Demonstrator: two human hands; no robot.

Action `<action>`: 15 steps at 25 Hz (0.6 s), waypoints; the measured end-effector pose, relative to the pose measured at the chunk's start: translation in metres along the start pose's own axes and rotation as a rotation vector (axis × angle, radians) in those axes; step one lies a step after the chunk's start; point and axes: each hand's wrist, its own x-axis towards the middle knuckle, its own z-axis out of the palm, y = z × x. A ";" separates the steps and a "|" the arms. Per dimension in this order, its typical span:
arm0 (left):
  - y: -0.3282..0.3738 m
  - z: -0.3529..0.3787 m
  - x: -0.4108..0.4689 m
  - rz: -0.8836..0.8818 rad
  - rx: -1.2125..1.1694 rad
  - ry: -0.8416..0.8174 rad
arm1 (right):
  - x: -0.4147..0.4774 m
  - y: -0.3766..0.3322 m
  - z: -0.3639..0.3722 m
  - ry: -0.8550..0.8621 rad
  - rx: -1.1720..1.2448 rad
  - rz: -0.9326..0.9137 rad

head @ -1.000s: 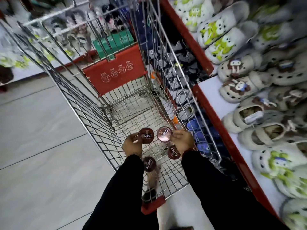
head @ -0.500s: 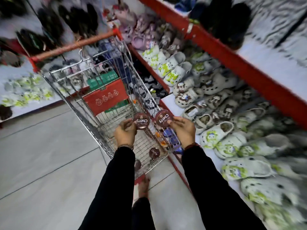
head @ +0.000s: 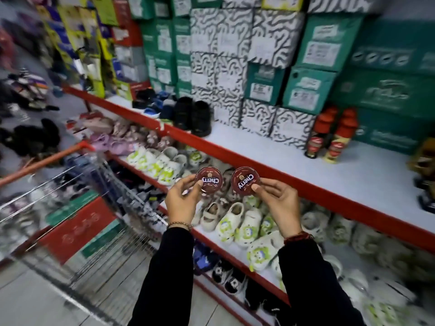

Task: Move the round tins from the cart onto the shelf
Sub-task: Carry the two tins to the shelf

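Observation:
My left hand (head: pixel 182 201) holds one round dark-red tin (head: pixel 209 179) marked "Cherry" by its edge. Another tin of the same kind (head: pixel 245 181) is pinched in my right hand (head: pixel 280 203). Both tins are raised side by side, lids facing me, just in front of and slightly below the red front edge of the white shelf (head: pixel 270 151). The wire cart (head: pixel 77 208) with its red panel stands low at the left, blurred; its inside is not clear to see.
Two red-capped bottles (head: pixel 329 137) stand on the shelf at right, black shoes (head: pixel 193 116) at left, stacked shoe boxes (head: pixel 259 67) behind. Bare white shelf surface lies between them. White clogs (head: pixel 235 222) fill the lower shelf under my hands.
Both hands lifted the two tins out of the cart and up and right to the shelf's edge. My view swung up from the cart to the shelves.

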 end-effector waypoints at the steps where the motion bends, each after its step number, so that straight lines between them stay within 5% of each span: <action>1: 0.006 0.020 -0.004 0.018 -0.005 -0.042 | 0.001 -0.008 -0.022 0.048 0.001 -0.021; 8: 0.041 0.157 -0.033 0.041 -0.053 -0.350 | 0.002 -0.041 -0.150 0.358 -0.055 -0.040; 15: 0.046 0.272 -0.039 0.087 0.298 -0.518 | 0.032 -0.049 -0.230 0.603 -0.304 0.100</action>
